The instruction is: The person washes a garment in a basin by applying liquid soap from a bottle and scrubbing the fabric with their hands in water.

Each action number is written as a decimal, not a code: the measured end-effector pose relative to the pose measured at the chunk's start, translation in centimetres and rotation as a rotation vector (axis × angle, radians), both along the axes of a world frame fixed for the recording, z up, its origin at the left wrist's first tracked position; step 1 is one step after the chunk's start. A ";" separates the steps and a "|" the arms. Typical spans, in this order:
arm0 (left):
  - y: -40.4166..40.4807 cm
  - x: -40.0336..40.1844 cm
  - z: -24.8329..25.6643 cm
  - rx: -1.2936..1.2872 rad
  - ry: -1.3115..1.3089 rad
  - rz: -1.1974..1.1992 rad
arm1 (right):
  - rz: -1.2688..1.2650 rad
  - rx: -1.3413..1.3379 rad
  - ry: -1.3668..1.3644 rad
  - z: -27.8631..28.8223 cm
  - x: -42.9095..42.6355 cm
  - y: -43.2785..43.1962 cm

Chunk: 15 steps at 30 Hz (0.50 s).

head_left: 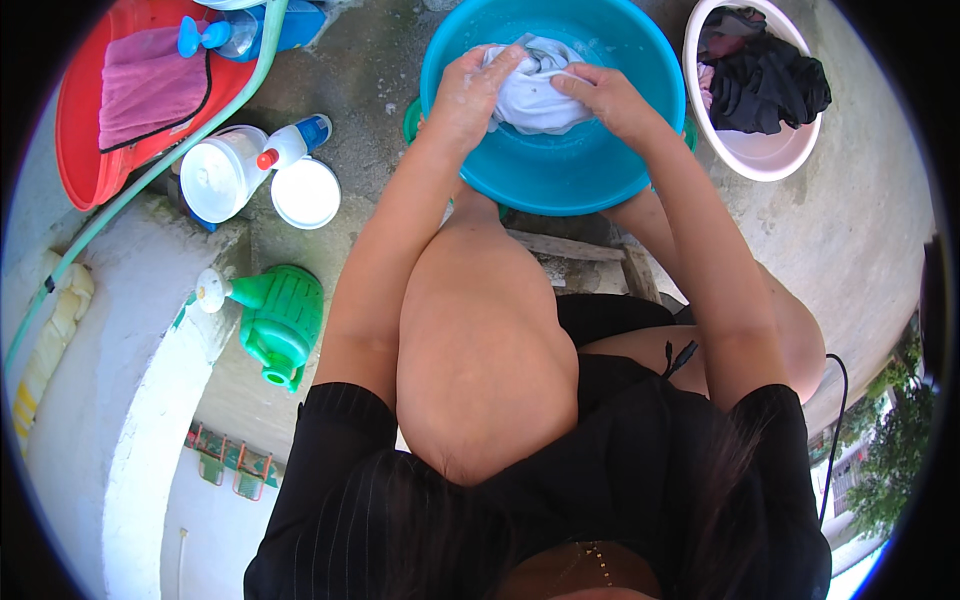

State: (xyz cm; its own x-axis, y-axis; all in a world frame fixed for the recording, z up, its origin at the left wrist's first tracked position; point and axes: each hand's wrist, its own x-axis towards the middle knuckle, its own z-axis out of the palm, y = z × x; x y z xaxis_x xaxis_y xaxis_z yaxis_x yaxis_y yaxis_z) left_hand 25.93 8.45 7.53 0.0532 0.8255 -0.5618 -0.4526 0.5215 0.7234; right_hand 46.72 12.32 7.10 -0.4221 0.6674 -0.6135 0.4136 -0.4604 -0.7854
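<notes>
A wet, bunched white cloth point(536, 101) is held over a round blue plastic basin point(555, 187) with a little water in its bottom. My left hand point(471, 90), with pale suds on its back, grips the cloth's left side, thumb on top. On the right side, my right hand point(606, 97) pinches a fold between thumb and fingers. The undersides of the cloth and some fingertips are hidden. To the right of the basin stands a pale pink oval tub point(765, 161) holding black and dark garments point(765, 82).
At left are a red basin point(79, 142) with a pink towel point(154, 86), a blue pump bottle point(244, 34), a green hose point(176, 146), a white tub point(217, 176), a red-capped bottle point(296, 142), a round white lid point(306, 193) and a green watering can point(281, 315).
</notes>
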 end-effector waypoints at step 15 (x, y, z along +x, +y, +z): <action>-0.3 2.8 -1.5 -0.225 -0.048 0.149 | -0.082 1.038 -0.444 0.5 -9.2 -1.3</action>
State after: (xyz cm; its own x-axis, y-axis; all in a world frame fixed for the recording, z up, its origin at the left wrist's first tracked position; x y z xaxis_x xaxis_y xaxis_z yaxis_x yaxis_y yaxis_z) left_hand 28.75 8.18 6.02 -0.0284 0.6807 -0.7320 -0.5672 0.5920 0.5726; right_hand 37.48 11.02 7.61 -0.2365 0.9569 0.1683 0.7495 0.2899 -0.5952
